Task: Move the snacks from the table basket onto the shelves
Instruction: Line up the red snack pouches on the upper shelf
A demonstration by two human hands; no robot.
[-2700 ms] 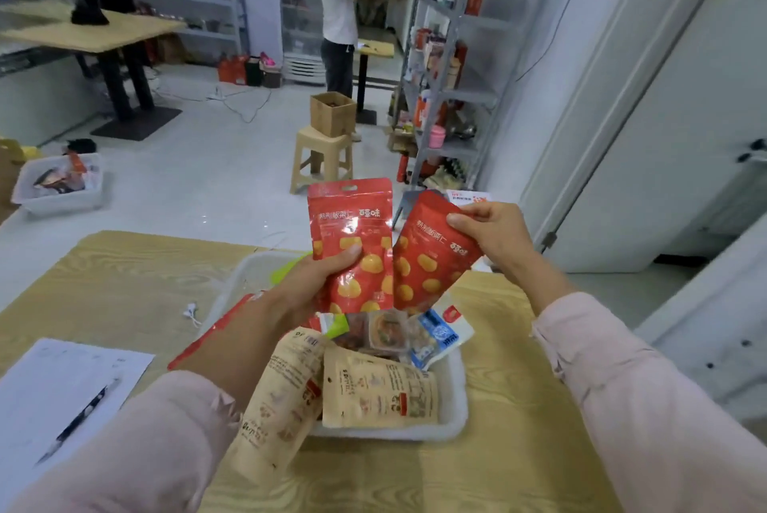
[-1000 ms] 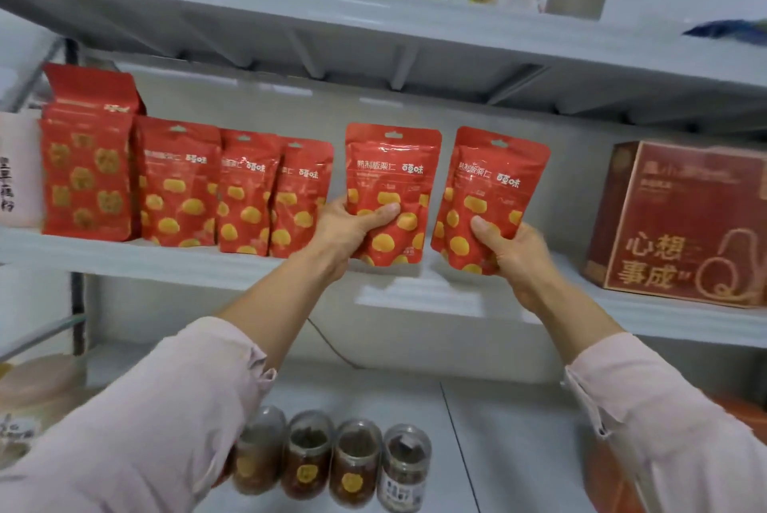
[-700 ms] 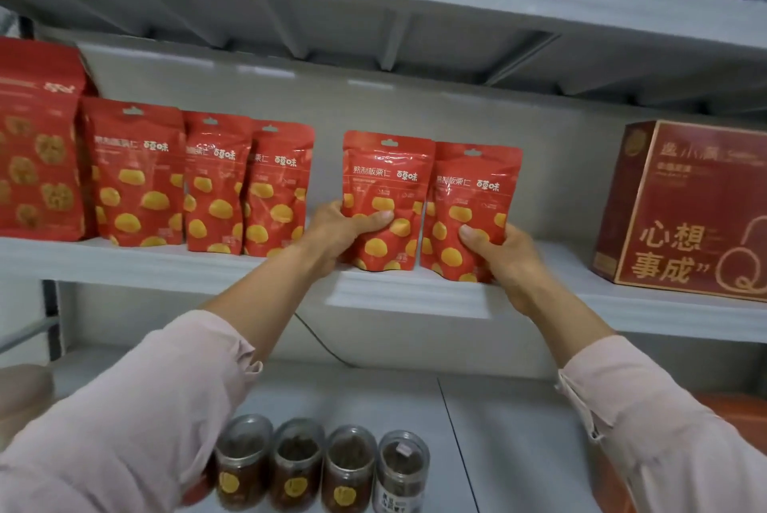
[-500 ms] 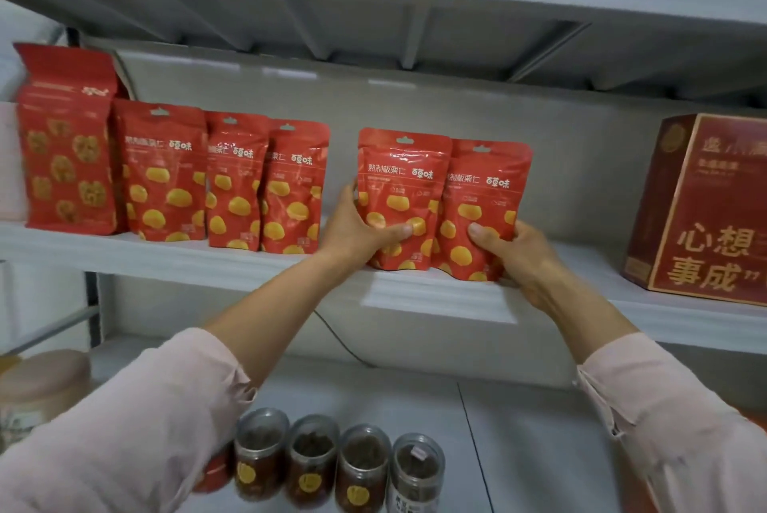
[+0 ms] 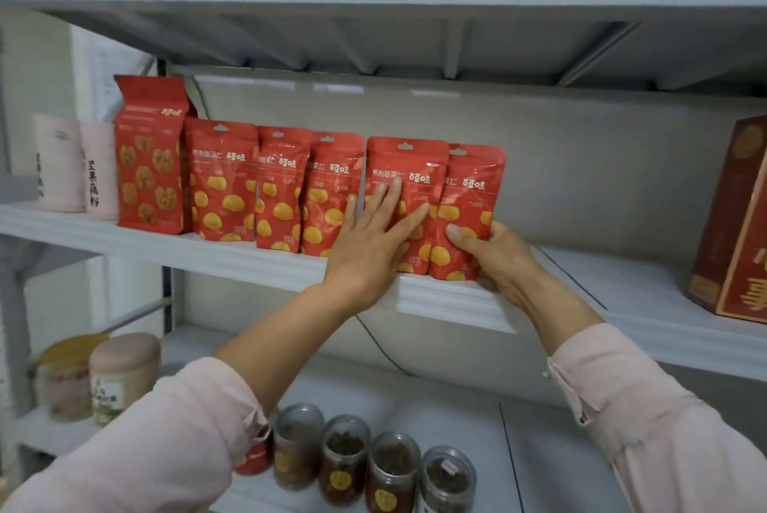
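Shelf (image 5: 452, 301): pouches (image 5: 409, 164) upright, seemingly overlapping, fronts outward.

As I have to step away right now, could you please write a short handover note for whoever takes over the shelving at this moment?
Left hand: open, straight fingers pressing flat on the front of the left chestnut pouch.
Right hand: grips the lower part of the right chestnut pouch, thumb on its front.
Both pouches stand upright on the middle shelf, the left one overlapping the right, just right of three matching pouches.
Done: these two are on the shelf.
Left: let go, check they stand, then return to the table basket, out of view here, for any remaining snacks.
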